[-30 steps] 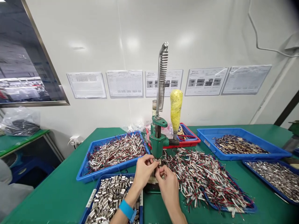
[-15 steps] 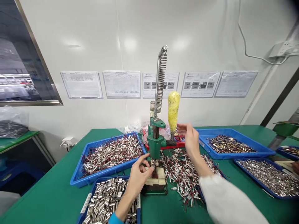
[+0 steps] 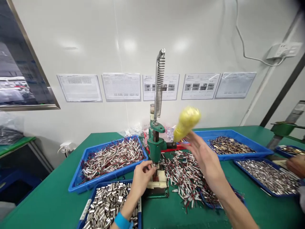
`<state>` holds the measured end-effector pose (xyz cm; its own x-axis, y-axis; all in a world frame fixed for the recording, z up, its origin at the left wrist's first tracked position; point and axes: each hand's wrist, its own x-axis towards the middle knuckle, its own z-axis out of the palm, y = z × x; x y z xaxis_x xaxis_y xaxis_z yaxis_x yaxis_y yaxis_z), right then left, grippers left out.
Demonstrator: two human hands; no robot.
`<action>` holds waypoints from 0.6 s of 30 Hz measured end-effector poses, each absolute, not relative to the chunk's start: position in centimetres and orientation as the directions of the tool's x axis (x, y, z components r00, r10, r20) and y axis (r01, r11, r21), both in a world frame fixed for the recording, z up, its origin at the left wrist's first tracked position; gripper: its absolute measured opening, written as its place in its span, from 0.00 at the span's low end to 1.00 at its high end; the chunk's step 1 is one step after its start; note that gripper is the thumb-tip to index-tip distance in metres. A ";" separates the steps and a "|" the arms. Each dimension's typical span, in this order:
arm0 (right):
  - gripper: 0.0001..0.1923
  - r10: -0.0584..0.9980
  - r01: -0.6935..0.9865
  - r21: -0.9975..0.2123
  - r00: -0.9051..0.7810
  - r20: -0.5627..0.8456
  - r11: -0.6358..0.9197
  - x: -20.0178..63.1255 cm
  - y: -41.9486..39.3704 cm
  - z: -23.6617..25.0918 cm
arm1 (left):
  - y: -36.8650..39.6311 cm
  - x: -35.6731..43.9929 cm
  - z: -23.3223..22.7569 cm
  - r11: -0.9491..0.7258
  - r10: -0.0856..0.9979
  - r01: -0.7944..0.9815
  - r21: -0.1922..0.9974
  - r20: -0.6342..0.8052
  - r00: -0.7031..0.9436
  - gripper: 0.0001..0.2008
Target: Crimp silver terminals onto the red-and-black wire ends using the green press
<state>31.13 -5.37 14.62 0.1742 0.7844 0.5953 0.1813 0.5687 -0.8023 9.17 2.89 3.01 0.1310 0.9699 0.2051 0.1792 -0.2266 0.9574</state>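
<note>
A green hand press [image 3: 155, 149] with a tall spring [image 3: 160, 86] stands in the middle of the table. My left hand [image 3: 142, 176] is at its base, thumb and fingers pinched together just under the ram; what lies between the fingertips is too small to make out. The press's lever handle, wrapped in yellow [image 3: 187, 122], leans to the right and is blurred. Against its lower side is my right hand [image 3: 202, 152], fingers stretched out rather than wrapped round it. Below that hand lies a heap of small silvery parts with red and black wires [image 3: 186, 178].
Left of the press are a blue tray of wired parts [image 3: 77, 178] and a blue tray of metal cylinders [image 3: 95, 190]. Two more blue trays [image 3: 214, 133] [image 3: 238, 167] stand at right. Another person's hand [image 3: 296, 165] shows at the far right edge.
The yellow handle has tipped from upright towards the right and down. My right hand has come lower and nearer with it. My left hand stays at the press base, its fingertips drawn closer together.
</note>
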 end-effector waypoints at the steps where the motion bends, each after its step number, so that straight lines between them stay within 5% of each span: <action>1: 0.23 0.799 0.304 -0.809 0.191 0.570 0.504 32.0 -6.3 12.1 | 3.1 9.4 2.9 -0.228 0.970 0.171 0.959 0.209 0.123 0.13; 4: 0.16 0.875 0.658 -0.694 0.109 0.472 0.293 34.4 -9.7 3.8 | 3.4 9.7 3.0 -0.206 0.971 0.127 0.970 0.187 0.151 0.14; 7: 0.15 0.898 0.884 -0.409 -0.028 0.440 0.227 35.7 -11.8 -2.5 | 2.7 9.4 3.6 -0.173 0.969 0.092 0.981 0.153 0.193 0.18; 12: 0.18 0.811 0.945 -0.144 -0.165 0.562 0.293 35.0 -11.1 -5.1 | -1.4 8.4 4.8 0.170 0.941 -0.180 0.969 -0.105 0.320 0.29; 18: 0.22 0.757 0.932 -0.145 -0.173 0.630 0.333 33.2 -10.4 -5.2 | -6.1 6.6 8.4 0.247 0.921 -0.330 0.911 -0.115 0.373 0.24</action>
<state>33.19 -10.38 -5.21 -0.1728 0.7568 0.6304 0.9316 0.3334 -0.1448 6.64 -6.08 8.37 0.3725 0.9209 -0.1147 -0.3298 0.2470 0.9112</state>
